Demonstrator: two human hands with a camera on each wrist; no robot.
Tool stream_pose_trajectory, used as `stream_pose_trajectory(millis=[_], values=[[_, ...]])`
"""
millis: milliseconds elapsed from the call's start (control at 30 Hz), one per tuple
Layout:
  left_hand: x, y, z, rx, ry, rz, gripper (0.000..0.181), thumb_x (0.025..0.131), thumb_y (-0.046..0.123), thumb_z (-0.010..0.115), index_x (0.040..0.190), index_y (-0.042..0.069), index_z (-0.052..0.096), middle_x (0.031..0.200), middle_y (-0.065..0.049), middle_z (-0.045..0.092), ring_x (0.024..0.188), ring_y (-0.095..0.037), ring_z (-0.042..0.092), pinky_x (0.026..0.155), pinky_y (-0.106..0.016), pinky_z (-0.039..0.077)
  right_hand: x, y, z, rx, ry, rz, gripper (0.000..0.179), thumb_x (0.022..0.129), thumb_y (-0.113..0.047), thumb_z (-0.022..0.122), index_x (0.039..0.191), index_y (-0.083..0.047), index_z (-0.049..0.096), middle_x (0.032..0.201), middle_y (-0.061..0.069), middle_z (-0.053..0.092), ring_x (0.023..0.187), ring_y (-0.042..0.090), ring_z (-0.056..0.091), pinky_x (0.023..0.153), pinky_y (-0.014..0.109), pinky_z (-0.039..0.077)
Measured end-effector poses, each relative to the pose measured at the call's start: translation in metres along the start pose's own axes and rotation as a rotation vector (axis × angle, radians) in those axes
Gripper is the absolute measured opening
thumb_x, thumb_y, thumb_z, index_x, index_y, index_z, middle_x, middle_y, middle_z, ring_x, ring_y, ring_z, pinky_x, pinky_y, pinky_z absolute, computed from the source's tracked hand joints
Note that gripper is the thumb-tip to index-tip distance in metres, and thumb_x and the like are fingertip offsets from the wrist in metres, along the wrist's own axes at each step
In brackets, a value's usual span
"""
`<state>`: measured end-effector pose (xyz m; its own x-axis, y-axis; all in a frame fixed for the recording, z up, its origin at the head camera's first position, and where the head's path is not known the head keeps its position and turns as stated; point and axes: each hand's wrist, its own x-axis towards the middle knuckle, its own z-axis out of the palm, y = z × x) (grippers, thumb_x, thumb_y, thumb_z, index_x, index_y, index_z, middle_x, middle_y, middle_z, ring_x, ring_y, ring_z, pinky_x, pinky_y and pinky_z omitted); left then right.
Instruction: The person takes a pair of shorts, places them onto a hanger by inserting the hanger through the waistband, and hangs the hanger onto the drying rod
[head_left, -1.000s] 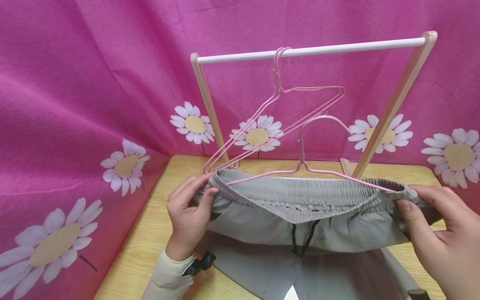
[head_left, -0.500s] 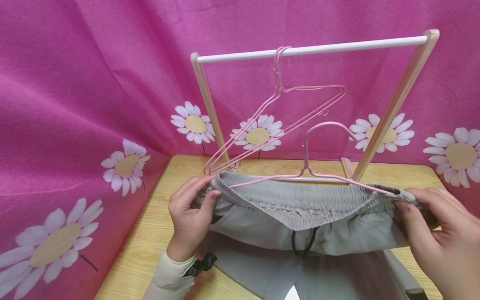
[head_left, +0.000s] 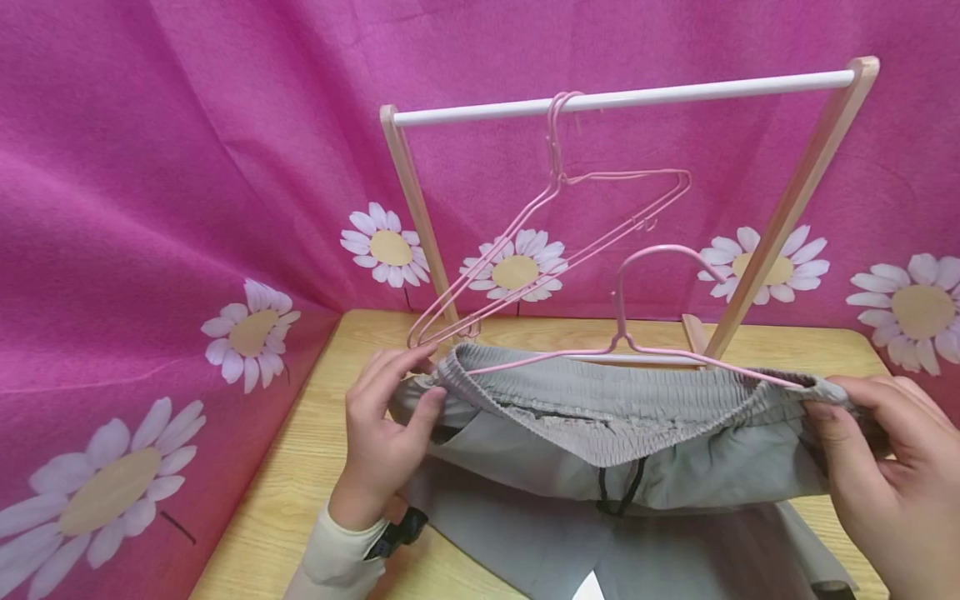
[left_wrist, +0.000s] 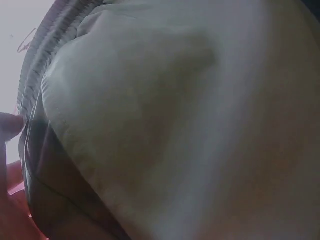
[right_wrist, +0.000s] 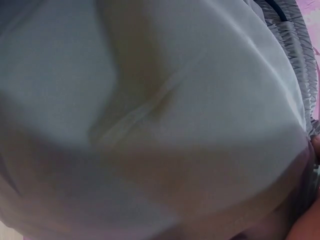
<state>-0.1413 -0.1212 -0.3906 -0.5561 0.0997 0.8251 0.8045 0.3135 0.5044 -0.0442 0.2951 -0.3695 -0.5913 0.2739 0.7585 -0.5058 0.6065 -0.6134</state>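
Grey trousers [head_left: 517,454] with a gathered elastic waistband and a dark drawstring [head_left: 622,492] are stretched between both hands. My left hand [head_left: 386,437] holds the left end of the waistband between thumb and fingers. At the other end my right hand [head_left: 892,458] pinches the band, thumb in front. A pink hanger [head_left: 622,329] sits with its shoulders inside the waist opening, hook standing up above it; the fabric hides its lower part. Both wrist views are mostly filled by the trouser cloth [left_wrist: 135,100], with only a bit of the right hand [right_wrist: 307,225] at the edge.
Behind the trousers stands a rack with a white rail [head_left: 712,89] and wooden posts [head_left: 795,208]. Two pink hangers [head_left: 555,158] hang from the rail. The wooden table [head_left: 277,492] is backed by a pink daisy-print cloth [head_left: 225,125].
The trousers and the hanger inside them have shifted slightly right, and the hook sits a little lower. Both hands have moved a little to the right with the waistband.
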Motion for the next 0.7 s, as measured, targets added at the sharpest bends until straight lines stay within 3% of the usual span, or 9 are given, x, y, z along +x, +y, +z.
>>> stream_pose_trajectory(millis=[200, 400, 533, 633, 700], values=[[0.0, 0.018, 0.005, 0.116, -0.042, 0.124, 0.083, 0.096, 0.058, 0.075, 0.146, -0.006, 0.056, 0.138, -0.023, 0.063, 0.129, -0.034, 0.059, 0.114, -0.038, 0.045, -0.002, 0.0, 0.001, -0.001, 0.004, 0.022, 0.013, 0.097, 0.009, 0.071, 0.101, 0.021, 0.07, 0.095, -0.024, 0.066, 0.08, -0.003, 0.052, 0.069, 0.005, 0.04], [-0.004, 0.039, 0.019, 0.213, -0.098, 0.169, 0.111, 0.085, 0.07, 0.08, 0.163, 0.004, 0.038, 0.164, -0.027, 0.043, 0.151, -0.043, 0.042, 0.122, -0.059, 0.033, -0.002, -0.009, 0.0, -0.058, -0.046, 0.049, 0.014, 0.1, 0.006, 0.07, 0.106, 0.019, 0.073, 0.1, -0.026, 0.063, 0.084, -0.002, 0.051, 0.072, 0.005, 0.041], [-0.008, 0.047, 0.033, 0.283, -0.08, 0.202, 0.129, 0.077, 0.073, 0.086, 0.172, 0.012, 0.022, 0.173, -0.032, 0.024, 0.159, -0.051, 0.024, 0.122, -0.066, 0.023, -0.003, -0.011, 0.001, -0.071, -0.052, 0.05, 0.015, 0.099, 0.006, 0.07, 0.109, 0.017, 0.074, 0.101, -0.027, 0.063, 0.084, -0.003, 0.05, 0.073, 0.005, 0.041], [-0.014, 0.055, 0.047, 0.31, -0.068, 0.292, 0.136, 0.074, 0.07, 0.091, 0.173, 0.01, 0.02, 0.174, -0.037, 0.015, 0.164, -0.053, 0.012, 0.129, -0.069, 0.011, -0.004, -0.01, 0.005, -0.063, -0.027, 0.034, 0.013, 0.098, 0.006, 0.073, 0.106, 0.016, 0.075, 0.1, -0.028, 0.065, 0.087, -0.005, 0.052, 0.078, 0.007, 0.04], [-0.018, 0.06, 0.057, 0.347, -0.092, 0.417, 0.127, 0.077, 0.068, 0.09, 0.171, 0.009, 0.028, 0.174, -0.039, 0.014, 0.165, -0.055, 0.003, 0.132, -0.069, 0.0, -0.003, -0.01, 0.009, -0.048, -0.005, 0.01, 0.013, 0.097, 0.005, 0.074, 0.102, 0.016, 0.075, 0.1, -0.029, 0.066, 0.089, -0.007, 0.054, 0.082, 0.009, 0.039]])
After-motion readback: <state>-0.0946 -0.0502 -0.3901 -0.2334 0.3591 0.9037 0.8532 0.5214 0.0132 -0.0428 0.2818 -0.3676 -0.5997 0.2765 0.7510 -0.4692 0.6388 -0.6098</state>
